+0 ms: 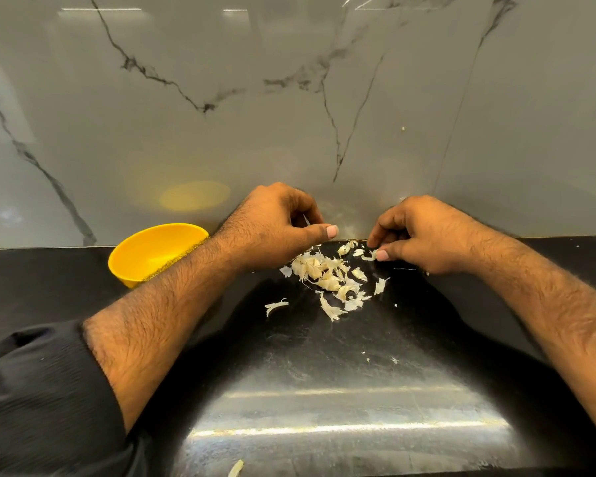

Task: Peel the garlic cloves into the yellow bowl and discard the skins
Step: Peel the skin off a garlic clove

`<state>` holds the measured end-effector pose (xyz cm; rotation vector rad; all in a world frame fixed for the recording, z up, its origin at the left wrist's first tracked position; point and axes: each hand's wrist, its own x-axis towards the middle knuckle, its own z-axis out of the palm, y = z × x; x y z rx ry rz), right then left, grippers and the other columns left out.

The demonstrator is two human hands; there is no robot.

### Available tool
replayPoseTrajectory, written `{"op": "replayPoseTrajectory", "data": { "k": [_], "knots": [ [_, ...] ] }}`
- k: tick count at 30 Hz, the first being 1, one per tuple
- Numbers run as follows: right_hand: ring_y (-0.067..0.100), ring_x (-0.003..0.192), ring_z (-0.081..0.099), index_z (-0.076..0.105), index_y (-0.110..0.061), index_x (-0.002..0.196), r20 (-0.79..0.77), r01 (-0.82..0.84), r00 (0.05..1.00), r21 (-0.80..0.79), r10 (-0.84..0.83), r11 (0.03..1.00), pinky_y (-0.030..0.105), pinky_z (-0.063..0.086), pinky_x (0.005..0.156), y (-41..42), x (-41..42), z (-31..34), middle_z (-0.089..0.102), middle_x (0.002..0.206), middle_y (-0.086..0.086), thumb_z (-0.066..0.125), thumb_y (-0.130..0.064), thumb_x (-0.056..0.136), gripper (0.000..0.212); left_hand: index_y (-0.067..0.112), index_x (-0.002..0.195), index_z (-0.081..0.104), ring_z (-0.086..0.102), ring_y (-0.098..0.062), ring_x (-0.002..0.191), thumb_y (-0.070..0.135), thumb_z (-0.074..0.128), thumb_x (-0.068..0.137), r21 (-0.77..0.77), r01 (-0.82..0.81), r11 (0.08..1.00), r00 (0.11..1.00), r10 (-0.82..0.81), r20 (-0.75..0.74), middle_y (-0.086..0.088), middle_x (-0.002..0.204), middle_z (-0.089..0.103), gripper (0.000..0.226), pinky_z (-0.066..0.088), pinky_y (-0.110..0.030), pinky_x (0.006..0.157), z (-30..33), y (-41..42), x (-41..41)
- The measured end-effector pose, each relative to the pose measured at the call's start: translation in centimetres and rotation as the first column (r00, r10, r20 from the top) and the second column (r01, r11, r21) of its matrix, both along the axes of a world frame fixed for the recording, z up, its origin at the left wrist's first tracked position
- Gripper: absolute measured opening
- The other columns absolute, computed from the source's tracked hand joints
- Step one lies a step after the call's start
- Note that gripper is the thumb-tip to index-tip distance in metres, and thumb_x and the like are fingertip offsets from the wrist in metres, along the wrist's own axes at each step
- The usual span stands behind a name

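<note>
While the black counter is lying bare and glossy nearest the camera, a stray flake of skin is sitting at its front edge, well apart from the rest. Farther in, the pile of skins is spreading loosely between the two forearms, with one curl drifting off to its left.

Just beyond the pile, the right hand is curling its fingers and pinching a small pale scrap between thumb and fingertips; whether that scrap is skin or a bit of clove is too small to tell. The left hand is hovering with fingers curled and thumb stretched forward, and a thin pale sliver is showing inside the curl, though what it is gripping cannot be made out.

Behind the left forearm, the yellow bowl is standing against the marble wall, its inside largely hidden by the arm.

Judging from this, the step is gathering skins for discarding. Doing it well probably means sweeping the scattered flakes into one heap first, since they look light and apt to cling or drift, and checking that no clove is going out with them.
</note>
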<state>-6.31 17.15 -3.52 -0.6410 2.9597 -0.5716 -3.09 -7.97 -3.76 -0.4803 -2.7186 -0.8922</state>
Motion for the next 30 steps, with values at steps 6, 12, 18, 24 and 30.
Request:
{"op": "replayPoseTrajectory", "data": {
  "k": [6, 12, 18, 24, 30],
  "knots": [
    [0.006, 0.091, 0.067, 0.074, -0.035, 0.091, -0.013, 0.008, 1.000, 0.048, -0.007, 0.999, 0.032, 0.059, 0.085, -0.6, 0.2, -0.5, 0.073, 0.095, -0.013, 0.082, -0.031, 0.090, 0.009, 0.026, 0.094, 0.077, 0.072, -0.003, 0.065, 0.053, 0.076, 0.092, 0.005, 0.014, 1.000, 1.000, -0.015, 0.012, 0.007, 0.075, 0.076, 0.027, 0.067, -0.035, 0.068, 0.0, 0.1, 0.1],
    [0.003, 0.092, 0.065, 0.073, -0.034, 0.091, -0.027, 0.038, 0.999, 0.138, -0.034, 0.990, 0.033, 0.058, 0.087, -0.5, 0.3, 0.2, 0.071, 0.095, -0.016, 0.082, -0.032, 0.090, 0.009, 0.022, 0.097, 0.078, 0.073, -0.005, 0.065, 0.050, 0.077, 0.093, 0.024, 0.030, 0.999, 0.999, -0.030, 0.034, 0.005, 0.076, 0.076, 0.029, 0.068, -0.036, 0.068, 0.0, 0.1, 0.3],
    [0.004, 0.090, 0.065, 0.073, -0.031, 0.093, -0.059, 0.041, 0.998, 0.203, -0.030, 0.978, 0.031, 0.057, 0.085, -0.9, 0.7, 0.4, 0.070, 0.094, -0.014, 0.081, -0.030, 0.091, 0.009, 0.022, 0.097, 0.078, 0.073, -0.005, 0.062, 0.051, 0.077, 0.092, 0.014, 0.032, 0.999, 0.999, -0.032, 0.043, 0.004, 0.077, 0.076, 0.029, 0.068, -0.037, 0.067, 0.0, 0.2, 0.3],
    [0.001, 0.089, 0.063, 0.068, -0.031, 0.090, -0.161, -0.010, 0.987, 0.037, 0.016, 0.999, 0.028, 0.056, 0.082, -1.9, 1.3, -0.3, 0.068, 0.093, -0.016, 0.075, -0.022, 0.095, 0.013, 0.023, 0.098, 0.078, 0.073, -0.006, 0.062, 0.052, 0.077, 0.092, 0.009, 0.031, 0.999, 0.998, -0.031, 0.056, 0.004, 0.079, 0.077, 0.030, 0.068, -0.036, 0.067, 0.1, 0.2, 0.3],
    [0.007, 0.091, 0.066, 0.065, -0.029, 0.082, -0.194, -0.032, 0.980, 0.024, 0.036, 0.999, 0.028, 0.055, 0.080, -1.7, 0.9, -0.7, 0.067, 0.091, -0.014, 0.073, -0.010, 0.094, 0.024, 0.024, 0.097, 0.078, 0.073, -0.003, 0.062, 0.053, 0.077, 0.091, 0.013, 0.027, 1.000, 0.998, -0.027, 0.058, 0.005, 0.080, 0.078, 0.029, 0.067, -0.035, 0.068, 0.0, 0.2, 0.2]
  ]
}}
